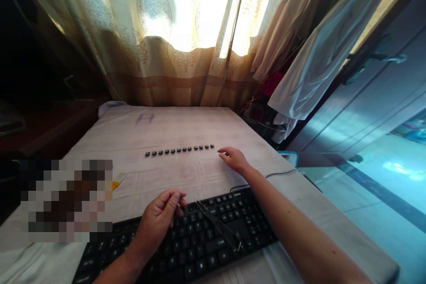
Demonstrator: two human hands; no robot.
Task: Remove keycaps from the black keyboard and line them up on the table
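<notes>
A black keyboard (196, 255) lies across the near part of the table, rotated slightly, with some keys gone from its upper rows. My left hand (161, 213) rests over its top edge, thumb and fingers curled together; whatever may be between them is hidden. Beyond it, several small black keycaps (179, 150) form a line on the cloth. At the right end of that line is my right hand (233, 159), fingers slightly apart and seemingly holding nothing. A keycap puller (216, 222) with thin wire ends lies on the keyboard, between my hands.
A pale cloth covers the table (179, 126). The keyboard cable (276, 173) runs off to the right. A pixelated patch (66, 199) hides something at the left, beside a yellow item (116, 184). Curtains (159, 62) hang behind, with clothes (306, 66) and a door at the right.
</notes>
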